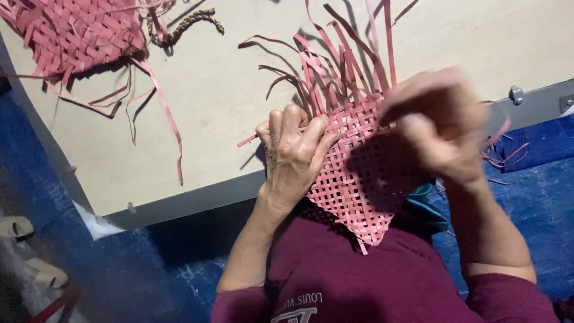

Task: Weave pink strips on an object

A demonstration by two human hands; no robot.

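Note:
A partly woven piece of pink strips [353, 179] is held up in front of my chest, its lower corner pointing down and its loose strip ends [335, 66] fanning upward. My left hand [293, 155] grips the left edge of the weave with closed fingers. My right hand [439, 128], blurred, is closed on the upper right part of the weave among the strips.
A beige board [227, 90] with a grey edge lies ahead. A second pink woven piece [72, 30] with trailing strips rests at its top left, beside a braided cord [188, 24]. A blue mat [538, 197] covers the floor. Pale sandals [18, 227] sit at left.

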